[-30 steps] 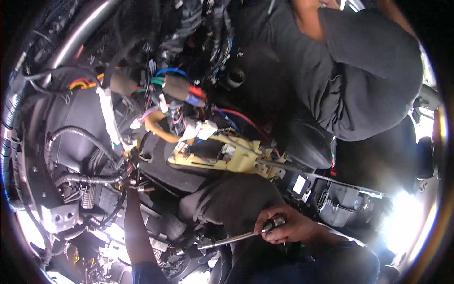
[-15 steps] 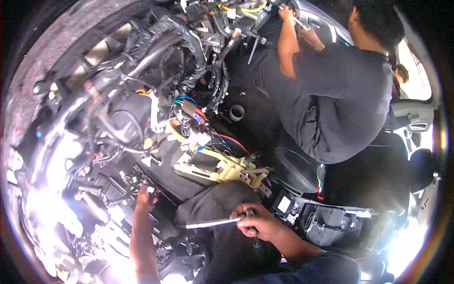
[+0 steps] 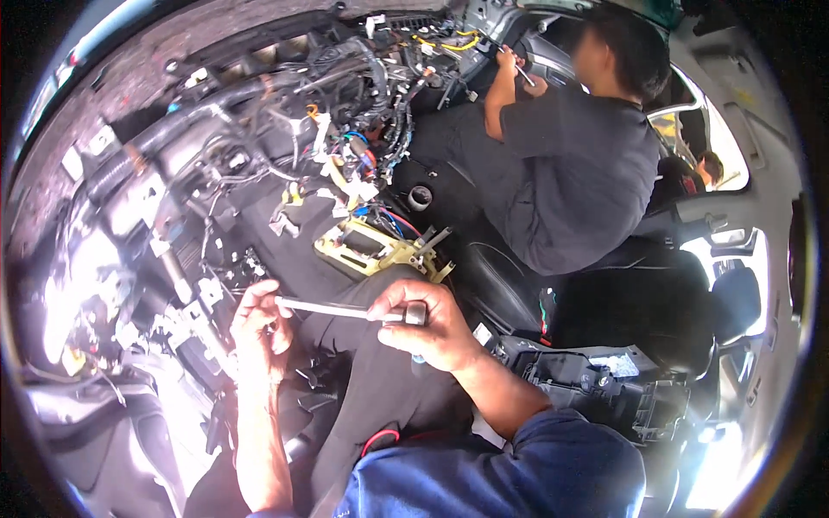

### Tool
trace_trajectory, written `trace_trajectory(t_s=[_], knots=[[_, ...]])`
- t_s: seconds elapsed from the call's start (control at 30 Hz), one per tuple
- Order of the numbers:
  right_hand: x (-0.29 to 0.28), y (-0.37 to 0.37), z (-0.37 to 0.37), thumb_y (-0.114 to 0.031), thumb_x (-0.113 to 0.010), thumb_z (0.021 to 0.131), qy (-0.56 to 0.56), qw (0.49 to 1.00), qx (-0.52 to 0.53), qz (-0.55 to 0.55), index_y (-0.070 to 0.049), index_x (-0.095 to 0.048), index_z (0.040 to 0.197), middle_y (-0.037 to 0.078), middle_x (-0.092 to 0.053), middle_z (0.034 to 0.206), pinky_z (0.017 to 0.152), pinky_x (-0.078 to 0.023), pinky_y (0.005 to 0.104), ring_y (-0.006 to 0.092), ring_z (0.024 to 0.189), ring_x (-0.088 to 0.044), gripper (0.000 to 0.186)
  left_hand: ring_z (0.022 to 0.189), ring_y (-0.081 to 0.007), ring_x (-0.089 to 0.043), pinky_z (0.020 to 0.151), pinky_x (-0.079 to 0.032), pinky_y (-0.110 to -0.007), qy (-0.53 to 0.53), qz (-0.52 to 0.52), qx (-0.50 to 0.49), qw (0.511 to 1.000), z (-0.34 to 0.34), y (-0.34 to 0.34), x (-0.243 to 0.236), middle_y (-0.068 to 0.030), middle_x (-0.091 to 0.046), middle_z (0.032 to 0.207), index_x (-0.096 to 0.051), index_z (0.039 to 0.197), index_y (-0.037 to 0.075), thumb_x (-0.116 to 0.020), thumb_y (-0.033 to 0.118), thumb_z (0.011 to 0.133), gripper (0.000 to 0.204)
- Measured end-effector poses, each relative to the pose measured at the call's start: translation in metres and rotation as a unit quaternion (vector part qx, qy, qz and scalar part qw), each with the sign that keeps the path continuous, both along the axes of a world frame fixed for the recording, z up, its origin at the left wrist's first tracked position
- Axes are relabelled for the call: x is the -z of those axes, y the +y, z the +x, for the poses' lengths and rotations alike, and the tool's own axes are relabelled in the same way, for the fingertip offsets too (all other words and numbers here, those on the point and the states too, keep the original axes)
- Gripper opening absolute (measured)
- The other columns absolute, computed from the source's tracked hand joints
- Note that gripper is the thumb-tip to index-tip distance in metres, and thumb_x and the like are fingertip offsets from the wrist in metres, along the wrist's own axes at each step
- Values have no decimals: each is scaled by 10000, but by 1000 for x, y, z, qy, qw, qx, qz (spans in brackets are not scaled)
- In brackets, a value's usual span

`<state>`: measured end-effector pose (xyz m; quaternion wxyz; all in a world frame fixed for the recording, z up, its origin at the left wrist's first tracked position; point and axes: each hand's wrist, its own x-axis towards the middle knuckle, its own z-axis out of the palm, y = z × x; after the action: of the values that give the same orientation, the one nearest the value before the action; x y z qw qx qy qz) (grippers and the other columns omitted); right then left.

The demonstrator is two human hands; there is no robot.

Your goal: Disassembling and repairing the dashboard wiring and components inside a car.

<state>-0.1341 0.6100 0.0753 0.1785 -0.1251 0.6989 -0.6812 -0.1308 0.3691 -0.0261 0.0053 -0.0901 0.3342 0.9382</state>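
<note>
I grip a chrome bar-shaped tool (image 3: 330, 306) by its round metal end in my right hand (image 3: 419, 326), above my dark trouser leg (image 3: 363, 380). My left hand (image 3: 263, 328) is raised at the bar's far tip, fingers curled; what they hold there is hidden or too small to make out. Beyond my hands lie a cream-yellow bracket (image 3: 361, 252) and tangled wiring harnesses with connectors (image 3: 341, 168) on a stripped dashboard frame (image 3: 203, 138).
A co-worker (image 3: 566, 173) in dark clothes crouches at the far right, hands (image 3: 518, 73) on a slim tool. Black seats (image 3: 630, 311), an open black console housing (image 3: 587, 380) and a dark cup-like container (image 3: 420, 197) are around. Another person (image 3: 710, 168) is outside.
My view has widened over the cabin. My left hand has risen from the lower dashboard to the bar's tip, and my right hand has raised the tool.
</note>
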Motion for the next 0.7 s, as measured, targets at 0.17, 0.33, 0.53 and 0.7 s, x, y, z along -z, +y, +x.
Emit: trace_trajectory(t_s=[0.17, 0.33, 0.53, 0.7], knots=[[-14, -23, 23, -11, -683, 789, 63, 997, -29, 26, -34, -641, 957, -12, -626, 915, 780, -442, 230, 59, 856, -554, 176, 359, -77, -363, 313, -281, -208, 13, 30, -29, 999, 27, 4, -16, -111, -607, 680, -556, 1098, -31, -498, -3, 826, 280], [-23, -31, 36, -24, -691, 771, 33, 999, -33, 14, -33, -654, 933, -10, -629, 888, 725, -429, 219, 51, 805, -535, 166, 347, -80, -345, 309, -281, -199, -4, 82, -116, 990, 29, -6, -11, -111, -598, 688, -541, 1108, -21, -500, 27, 844, 272], [-23, -41, 45, -27, -684, 767, 42, 997, -44, 38, -43, -665, 923, -52, -606, 840, 633, -373, 188, 17, 702, -463, 159, 358, -48, -370, 321, -276, -177, 52, -18, -25, 998, 35, -12, -25, -143, -647, 701, -563, 1116, -5, -509, 41, 855, 271], [-26, -38, 39, -28, -697, 750, 105, 992, -47, 56, -40, -672, 912, -46, -611, 839, 634, -371, 184, 16, 701, -468, 164, 353, -38, -357, 327, -268, -174, 83, -41, -38, 995, 30, -16, -23, -143, -645, 672, -565, 1122, -7, -505, 43, 855, 278]])
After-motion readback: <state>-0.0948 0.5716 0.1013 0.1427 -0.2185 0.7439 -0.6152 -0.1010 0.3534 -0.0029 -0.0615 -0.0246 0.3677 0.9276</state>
